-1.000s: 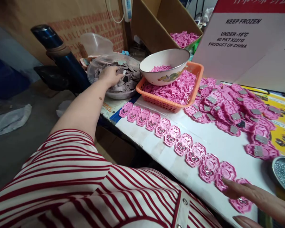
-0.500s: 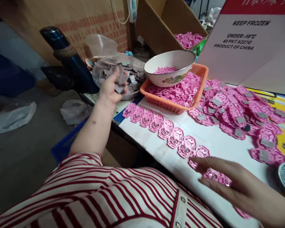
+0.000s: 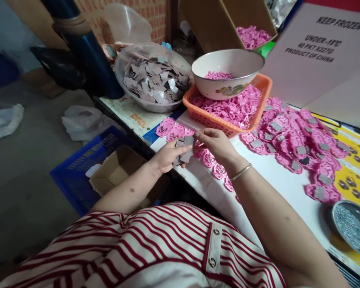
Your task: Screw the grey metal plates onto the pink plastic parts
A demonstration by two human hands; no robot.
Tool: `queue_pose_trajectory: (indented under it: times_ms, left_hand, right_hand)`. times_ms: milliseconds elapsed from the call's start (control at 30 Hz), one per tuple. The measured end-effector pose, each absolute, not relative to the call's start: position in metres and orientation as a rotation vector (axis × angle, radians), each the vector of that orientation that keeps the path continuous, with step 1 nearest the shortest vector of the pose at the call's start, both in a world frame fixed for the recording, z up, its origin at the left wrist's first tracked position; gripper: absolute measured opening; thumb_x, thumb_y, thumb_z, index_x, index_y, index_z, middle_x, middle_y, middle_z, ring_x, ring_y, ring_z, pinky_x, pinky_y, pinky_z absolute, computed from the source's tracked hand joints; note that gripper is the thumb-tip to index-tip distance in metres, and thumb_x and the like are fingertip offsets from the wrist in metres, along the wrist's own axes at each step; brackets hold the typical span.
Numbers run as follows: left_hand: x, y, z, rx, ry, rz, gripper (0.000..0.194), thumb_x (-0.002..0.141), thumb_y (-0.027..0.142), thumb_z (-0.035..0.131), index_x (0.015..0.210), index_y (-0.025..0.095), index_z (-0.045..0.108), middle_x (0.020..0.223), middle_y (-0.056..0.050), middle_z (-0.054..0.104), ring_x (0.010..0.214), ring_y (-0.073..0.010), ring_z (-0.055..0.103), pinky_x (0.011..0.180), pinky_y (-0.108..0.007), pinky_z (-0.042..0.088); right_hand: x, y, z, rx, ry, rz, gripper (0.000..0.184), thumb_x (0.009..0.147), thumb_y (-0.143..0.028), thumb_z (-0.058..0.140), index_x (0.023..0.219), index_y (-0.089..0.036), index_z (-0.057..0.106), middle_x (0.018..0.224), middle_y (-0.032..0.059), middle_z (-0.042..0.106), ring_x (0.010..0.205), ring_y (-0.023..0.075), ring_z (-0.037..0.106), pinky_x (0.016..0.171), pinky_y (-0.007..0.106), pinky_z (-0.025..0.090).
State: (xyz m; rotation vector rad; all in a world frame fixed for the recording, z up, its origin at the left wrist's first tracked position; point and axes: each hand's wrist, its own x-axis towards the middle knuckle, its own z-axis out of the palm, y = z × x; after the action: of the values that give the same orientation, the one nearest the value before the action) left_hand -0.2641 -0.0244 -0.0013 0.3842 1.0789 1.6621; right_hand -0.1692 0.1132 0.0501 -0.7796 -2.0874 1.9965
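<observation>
Several small grey flat pieces (image 3: 185,151) are held in my left hand (image 3: 168,156), its thumb pressed on top of them. My right hand (image 3: 214,142) meets them from the right, thumb and fingertips pinched at the edge of one grey piece. Both hands are over the near edge of the white work surface (image 3: 198,182). Just beyond and partly under my right hand runs a row of pink plastic parts (image 3: 209,159) with small shiny metal bits on them. My right arm hides the row's near end.
A clear bowl (image 3: 156,106) heaped with grey pieces stands at the back. Beside it an enamel bowl (image 3: 228,86) rests on an orange basket (image 3: 198,116) of pink bits. Pink parts with grey plates (image 3: 294,140) are piled right, near a bowl of small metal pieces (image 3: 349,226).
My left hand has come back from the clear bowl with grey pieces. My right hand has left the near end of the pink row and joined it.
</observation>
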Motion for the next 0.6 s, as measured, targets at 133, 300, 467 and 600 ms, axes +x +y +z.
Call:
queue_pose_trajectory:
  times_ms: [133, 300, 467, 600]
  left_hand:
    - [-0.266, -0.028, -0.002, 0.326, 1.078, 1.683, 0.050, 0.060, 0.039, 0.096, 0.088, 0.017, 0.061, 0.062, 0.004, 0.059, 0.046, -0.0108, 0.056, 0.034, -0.019, 0.046]
    - [-0.265, -0.032, -0.005, 0.245, 1.040, 1.733, 0.050, 0.060, 0.041, 0.095, 0.089, 0.017, 0.062, 0.066, 0.003, 0.062, 0.049, -0.0120, 0.058, 0.036, -0.021, 0.047]
    - [-0.271, -0.036, -0.007, 0.151, 0.988, 1.773, 0.041, 0.070, 0.035, 0.088, 0.098, 0.017, 0.065, 0.084, -0.002, 0.072, 0.050, -0.0103, 0.059, 0.036, -0.020, 0.046]
    - [-0.275, -0.037, -0.007, 0.061, 0.958, 1.780, 0.033, 0.073, 0.033, 0.085, 0.092, 0.018, 0.063, 0.070, 0.002, 0.065, 0.049, -0.0107, 0.059, 0.036, -0.018, 0.045]
  right_hand:
    - [-0.171, 0.107, 0.048, -0.737, -2.055, 2.027, 0.051, 0.060, -0.057, 0.086, 0.080, -0.014, 0.067, 0.070, 0.0007, 0.066, 0.061, 0.0080, 0.057, 0.060, 0.023, 0.047]
    - [-0.178, 0.097, 0.037, -0.810, -1.890, 1.976, 0.046, 0.068, -0.057, 0.081, 0.080, -0.017, 0.062, 0.065, -0.0035, 0.058, 0.054, 0.0064, 0.052, 0.053, 0.022, 0.042]
    - [-0.179, 0.090, 0.026, -0.800, -1.826, 1.928, 0.043, 0.076, -0.059, 0.072, 0.088, -0.021, 0.058, 0.069, -0.0038, 0.058, 0.058, 0.0099, 0.059, 0.056, 0.025, 0.046]
    - [-0.172, 0.090, 0.030, -0.668, -1.983, 1.773, 0.036, 0.073, -0.054, 0.078, 0.083, -0.021, 0.069, 0.080, 0.0015, 0.069, 0.076, 0.0128, 0.064, 0.079, 0.030, 0.053]
